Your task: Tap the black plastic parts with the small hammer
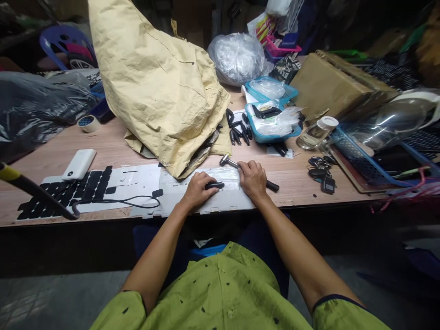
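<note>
My left hand [198,190] is closed around a small black cylindrical part [215,185], which lies level just over a pale sheet [227,201] at the table's front edge. To its right, my right hand [253,180] grips a small hammer [231,162]. The hammer's metal head points to the far left, and its black handle end sticks out near the wrist. Behind the hands, several black parts [240,130] like the held one lie in a loose pile. A large tan paper sack [161,87] stands tilted beside them, its mouth facing the pile.
Blue baskets [273,130] with plastic bags stand at the back. On the right are a clear jar [318,133], keys [323,173] and a cardboard box [330,85]. A white power bank [79,164], a cable [120,200] and black stickers [74,190] lie on the left.
</note>
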Demonstrator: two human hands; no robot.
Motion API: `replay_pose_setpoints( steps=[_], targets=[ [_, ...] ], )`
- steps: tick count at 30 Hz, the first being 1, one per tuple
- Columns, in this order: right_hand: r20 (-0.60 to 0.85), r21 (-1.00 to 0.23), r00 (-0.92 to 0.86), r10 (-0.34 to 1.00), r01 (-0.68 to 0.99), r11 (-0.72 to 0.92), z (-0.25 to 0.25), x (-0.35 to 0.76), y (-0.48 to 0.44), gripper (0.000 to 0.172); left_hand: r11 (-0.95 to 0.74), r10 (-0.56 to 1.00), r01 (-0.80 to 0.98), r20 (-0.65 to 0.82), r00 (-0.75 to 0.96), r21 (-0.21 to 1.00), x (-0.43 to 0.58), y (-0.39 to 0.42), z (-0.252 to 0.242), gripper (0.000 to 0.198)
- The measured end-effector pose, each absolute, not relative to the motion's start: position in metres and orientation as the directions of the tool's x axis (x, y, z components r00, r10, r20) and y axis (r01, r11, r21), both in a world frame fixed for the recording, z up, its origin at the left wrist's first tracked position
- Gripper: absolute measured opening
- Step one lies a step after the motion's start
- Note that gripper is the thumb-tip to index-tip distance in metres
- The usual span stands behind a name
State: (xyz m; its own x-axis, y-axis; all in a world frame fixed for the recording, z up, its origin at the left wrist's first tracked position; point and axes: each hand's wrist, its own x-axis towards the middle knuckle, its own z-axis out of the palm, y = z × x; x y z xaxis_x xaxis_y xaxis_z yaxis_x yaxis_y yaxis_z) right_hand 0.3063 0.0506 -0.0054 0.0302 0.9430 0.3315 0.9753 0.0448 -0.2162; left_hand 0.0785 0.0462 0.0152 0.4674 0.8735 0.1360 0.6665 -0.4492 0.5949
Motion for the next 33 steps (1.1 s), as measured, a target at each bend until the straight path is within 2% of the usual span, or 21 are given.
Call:
replay_pose_setpoints(
  steps=[3,8,13,17,25,33],
  targets=[
    [0.324,-0.289,0.068,0.944,0.957,0.031,-0.001,0.309,0.049,0.029,-0.418,0.884,0.624,0.137,0.447,0.661,0.074,0.05,0.013,0.019],
    [0.396,-0.546,0.168,0.903,0.834,0.084,0.017,0.307,0.018,0.031,-0.362,0.906,0.615,0.109,0.409,0.7,0.078,0.05,0.016,0.012],
    [0.377,-0.71,0.091,0.922,0.668,0.224,0.032,0.29,-0.025,0.03,-0.323,0.922,0.614,0.094,0.374,0.72,0.085,0.049,0.016,0.011],
    [0.354,-0.727,0.04,0.934,0.64,0.248,0.03,0.28,-0.039,0.029,-0.29,0.934,0.623,0.074,0.348,0.727,0.088,0.05,0.015,0.013],
    [0.328,-0.665,0.009,0.945,0.712,0.225,0.018,0.278,-0.041,0.032,-0.277,0.944,0.631,0.08,0.321,0.724,0.092,0.053,0.011,0.014],
    [0.336,-0.676,0.057,0.94,0.709,0.199,0.022,0.286,-0.044,0.033,-0.289,0.942,0.599,0.111,0.316,0.747,0.091,0.051,0.009,0.011]
  ],
)
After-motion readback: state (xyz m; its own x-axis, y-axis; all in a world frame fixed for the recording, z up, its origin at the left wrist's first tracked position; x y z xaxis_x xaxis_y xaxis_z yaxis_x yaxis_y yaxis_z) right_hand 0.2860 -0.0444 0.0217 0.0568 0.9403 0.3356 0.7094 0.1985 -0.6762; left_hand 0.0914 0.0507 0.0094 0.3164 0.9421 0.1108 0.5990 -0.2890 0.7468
